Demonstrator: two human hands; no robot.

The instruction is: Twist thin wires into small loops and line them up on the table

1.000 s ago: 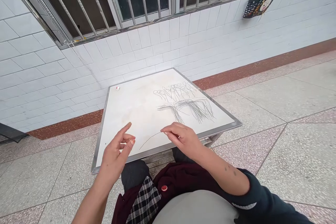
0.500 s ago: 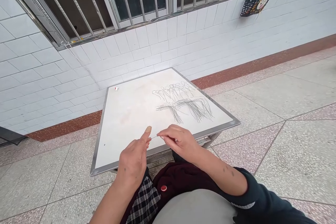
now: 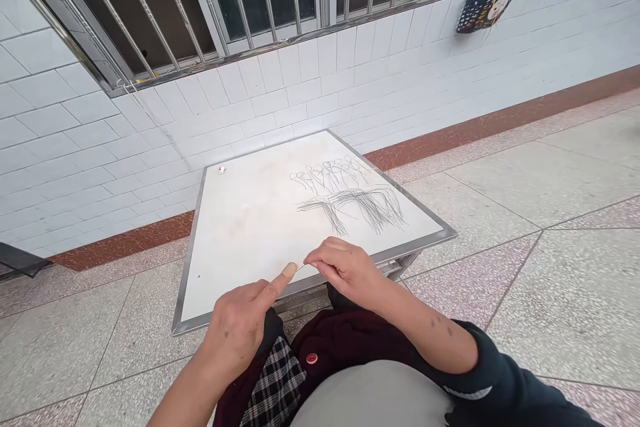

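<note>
My left hand (image 3: 239, 321) and my right hand (image 3: 350, 272) meet over the near edge of a white table (image 3: 245, 227). A short, thin wire-like strand (image 3: 301, 266) shows between their fingertips. The right thumb and forefinger pinch one end. On the left, the thumb lies over curled fingers, and the strand's other end is hidden there. Beyond the right hand lie several dark thin strands with looped heads (image 3: 327, 170). Nearer to me is a loose spread of long, straight or bent strands (image 3: 373, 207).
A small white and red object (image 3: 222, 170) sits near the table's far left corner. The table has a metal rim and stands close to a white tiled wall (image 3: 280, 100). Above are barred windows. A dark patterned basket (image 3: 485, 10) hangs at upper right.
My left hand has turned and dropped slightly; its thumb has come down from raised to pointing at the right hand. The right hand has shifted slightly right. The strands on the table have stayed put.
</note>
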